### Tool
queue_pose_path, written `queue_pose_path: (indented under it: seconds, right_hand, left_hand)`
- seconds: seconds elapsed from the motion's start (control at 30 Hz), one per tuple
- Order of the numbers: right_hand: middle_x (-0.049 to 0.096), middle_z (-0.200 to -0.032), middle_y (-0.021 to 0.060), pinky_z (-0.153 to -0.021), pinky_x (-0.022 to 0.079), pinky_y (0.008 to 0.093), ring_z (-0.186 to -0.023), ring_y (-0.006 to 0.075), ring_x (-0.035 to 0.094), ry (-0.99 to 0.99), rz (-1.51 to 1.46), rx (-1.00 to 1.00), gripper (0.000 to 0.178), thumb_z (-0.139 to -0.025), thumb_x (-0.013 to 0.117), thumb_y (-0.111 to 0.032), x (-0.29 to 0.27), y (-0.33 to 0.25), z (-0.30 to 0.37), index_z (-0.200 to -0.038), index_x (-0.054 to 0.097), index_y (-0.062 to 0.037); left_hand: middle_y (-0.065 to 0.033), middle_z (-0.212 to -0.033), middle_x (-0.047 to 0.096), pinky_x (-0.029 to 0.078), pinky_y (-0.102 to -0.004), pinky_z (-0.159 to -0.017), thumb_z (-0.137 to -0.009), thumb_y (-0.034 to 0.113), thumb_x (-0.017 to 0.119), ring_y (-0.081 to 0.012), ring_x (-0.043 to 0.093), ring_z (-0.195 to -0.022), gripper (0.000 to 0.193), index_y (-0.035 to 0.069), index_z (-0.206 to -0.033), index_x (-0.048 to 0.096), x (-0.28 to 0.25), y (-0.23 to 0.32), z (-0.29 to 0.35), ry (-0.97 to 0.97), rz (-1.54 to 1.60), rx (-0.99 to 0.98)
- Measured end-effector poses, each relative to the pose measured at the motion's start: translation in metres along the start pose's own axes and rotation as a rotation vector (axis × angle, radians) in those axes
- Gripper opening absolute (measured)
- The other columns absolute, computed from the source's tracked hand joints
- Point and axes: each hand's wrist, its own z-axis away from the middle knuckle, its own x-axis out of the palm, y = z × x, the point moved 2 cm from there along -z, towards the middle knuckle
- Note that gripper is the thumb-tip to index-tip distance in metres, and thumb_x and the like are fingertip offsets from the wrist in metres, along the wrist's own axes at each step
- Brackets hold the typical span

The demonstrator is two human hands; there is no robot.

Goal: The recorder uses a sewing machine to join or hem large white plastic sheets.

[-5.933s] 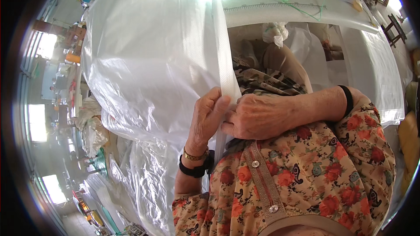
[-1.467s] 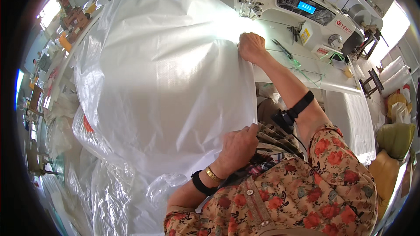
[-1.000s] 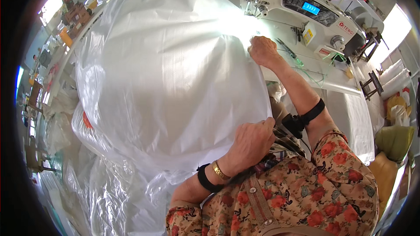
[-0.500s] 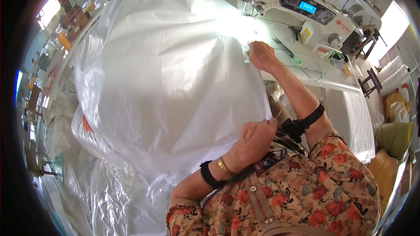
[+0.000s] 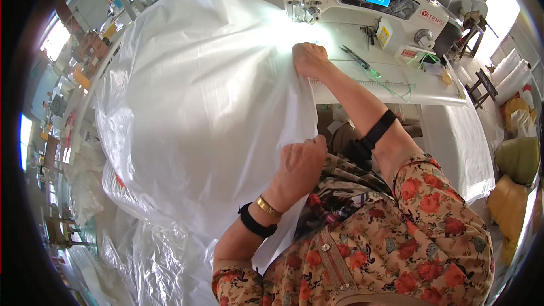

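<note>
A large sheet of white woven plastic fabric (image 5: 198, 102) spreads over the table and hangs down toward my lap. My right hand (image 5: 310, 59) grips its right edge close to the sewing machine (image 5: 362, 0), just below the lit needle area. Lower on the same edge, my left hand (image 5: 303, 161) is closed on the fabric, with the fingers curled around it. Glare washes out the cloth beside the needle. A pair of thread snips (image 5: 360, 59) with green on the handle lies on the machine bed, to the right of my right hand.
Green thread (image 5: 399, 93) trails over the machine table's front edge. A small white bottle (image 5: 388, 34) stands against the machine. Crinkled clear plastic (image 5: 158, 255) lies at lower left. White rolls (image 5: 507, 76) and yellow and olive bundles (image 5: 515, 158) are at far right.
Both hands have shifted left in the picture with the fabric's edge; the left one is also higher. The machine appears further left and higher too, as the view has turned. Both hands keep their grip.
</note>
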Motion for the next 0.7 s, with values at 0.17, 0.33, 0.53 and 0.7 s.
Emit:
queue_pose_path:
  seconds: [0.17, 0.33, 0.53, 0.7]
  right_hand:
    - [0.07, -0.091, 0.0178, -0.074, 0.054, 0.043, -0.089, 0.0344, 0.069, 0.033, -0.041, -0.005, 0.015, -0.077, 0.059, -0.009, 0.0, 0.005, 0.005, -0.086, 0.071, -0.0027]
    - [0.069, -0.085, 0.0184, -0.072, 0.052, 0.0446, -0.084, 0.0374, 0.068, 0.086, -0.136, -0.001, 0.018, -0.081, 0.056, -0.009, -0.003, 0.004, 0.052, -0.094, 0.065, 0.0006]
    - [0.063, -0.071, 0.0131, -0.064, 0.049, 0.0387, -0.066, 0.0299, 0.063, 0.25, -0.593, 0.01, 0.018, -0.093, 0.057, -0.016, 0.001, 0.009, 0.143, -0.098, 0.056, 0.0012]
    - [0.059, -0.079, 0.0049, -0.069, 0.047, 0.0264, -0.074, 0.0107, 0.055, -0.098, -1.296, 0.085, 0.015, -0.095, 0.057, -0.013, 0.046, 0.016, 0.213, -0.1, 0.057, 0.0012]
  left_hand:
    - [-0.0131, -0.075, 0.062, 0.047, -0.045, -0.065, -0.079, -0.001, 0.053, -0.0344, 0.065, -0.074, 0.012, 0.003, -0.09, 0.05, 0.005, 0.006, 0.0, -0.029, 0.003, -0.06]
    - [-0.015, -0.07, 0.06, 0.046, -0.0442, -0.057, -0.082, 0.002, 0.054, -0.0382, 0.062, -0.067, 0.004, 0.003, -0.083, 0.05, 0.011, 0.009, 0.007, 0.129, 0.064, -0.114]
    - [-0.0191, -0.067, 0.056, 0.042, -0.0454, -0.053, -0.088, 0.007, 0.056, -0.039, 0.059, -0.064, 0.012, 0.002, -0.081, 0.048, 0.018, 0.011, 0.021, 0.258, 0.282, -0.188]
    - [-0.018, -0.063, 0.052, 0.039, -0.0406, -0.051, -0.089, 0.008, 0.059, -0.0336, 0.051, -0.053, 0.011, 0.0, -0.085, 0.052, 0.03, 0.004, 0.039, 0.302, 0.402, -0.247]
